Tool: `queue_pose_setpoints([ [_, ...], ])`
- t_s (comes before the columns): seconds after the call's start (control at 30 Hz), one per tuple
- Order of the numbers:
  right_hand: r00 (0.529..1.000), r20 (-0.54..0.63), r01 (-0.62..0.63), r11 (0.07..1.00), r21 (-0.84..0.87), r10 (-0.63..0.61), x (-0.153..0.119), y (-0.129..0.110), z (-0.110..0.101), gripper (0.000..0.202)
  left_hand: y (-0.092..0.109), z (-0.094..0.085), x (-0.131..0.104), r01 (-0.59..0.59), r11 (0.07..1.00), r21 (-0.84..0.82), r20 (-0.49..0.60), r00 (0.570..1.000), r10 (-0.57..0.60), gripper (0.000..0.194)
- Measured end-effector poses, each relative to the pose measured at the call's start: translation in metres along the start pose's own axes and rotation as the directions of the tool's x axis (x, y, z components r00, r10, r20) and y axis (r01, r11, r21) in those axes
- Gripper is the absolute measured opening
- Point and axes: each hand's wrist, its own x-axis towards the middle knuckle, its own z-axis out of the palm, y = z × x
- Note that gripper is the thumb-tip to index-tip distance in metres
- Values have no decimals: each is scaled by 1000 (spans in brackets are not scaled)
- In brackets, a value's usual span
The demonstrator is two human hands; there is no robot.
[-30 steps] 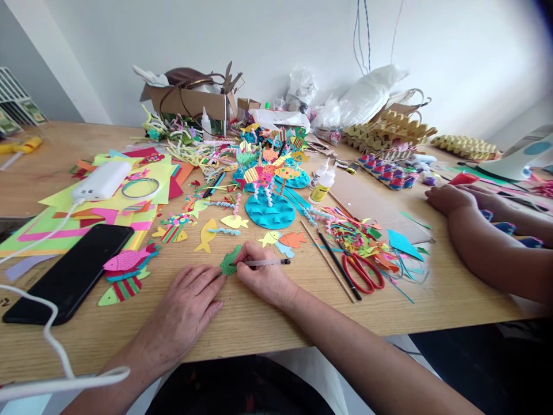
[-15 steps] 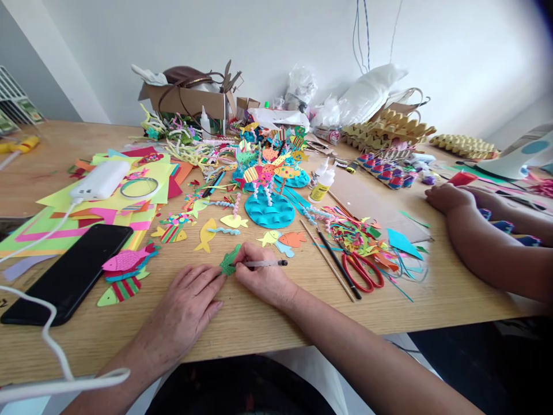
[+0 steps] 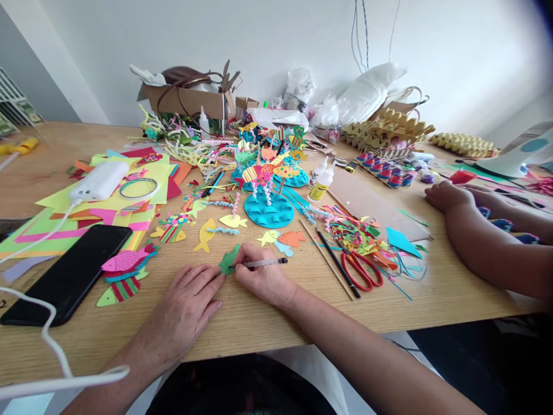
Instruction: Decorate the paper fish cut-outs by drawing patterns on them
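Observation:
A small green paper fish [image 3: 228,260] lies on the table between my two hands. My left hand [image 3: 192,302] rests flat, its fingertips on the left edge of the green fish. In my right hand [image 3: 263,279] a grey pen [image 3: 264,263] is gripped, its tip on the fish and its dark end pointing right. Just behind lie a yellow paper fish [image 3: 207,235], a pale yellow and an orange fish [image 3: 292,238]. Pink and striped fish [image 3: 125,259] are stacked beside a black phone [image 3: 64,276].
Red-handled scissors [image 3: 363,272], a black pencil and a wooden stick lie right of my hands. Blue bases [image 3: 268,211] with standing fish are behind, near glue bottles [image 3: 320,184]. Colored paper [image 3: 43,230] and a white cable are left. Another person's arms [image 3: 488,248] rest at right.
The pen tip has shifted very slightly on the green fish. Otherwise my hands hold the same places, and the whole view has moved a little.

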Motion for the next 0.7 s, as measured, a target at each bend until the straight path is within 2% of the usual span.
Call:
queue_pose_setpoints([
  [0.23,1000,-15,4,999,37,-3,0,1,1,10,-1,1,-1,9,1000,0,11,1000,-9,36],
  [0.47,1000,-2,-21,1000,-2,21,0,0,1,11,-1,1,-2,21,1000,-4,29,999,-21,35],
  [0.7,1000,-10,-27,998,-58,27,0,-4,-1,13,0,0,0,3,1000,-10,-13,1000,-3,36],
])
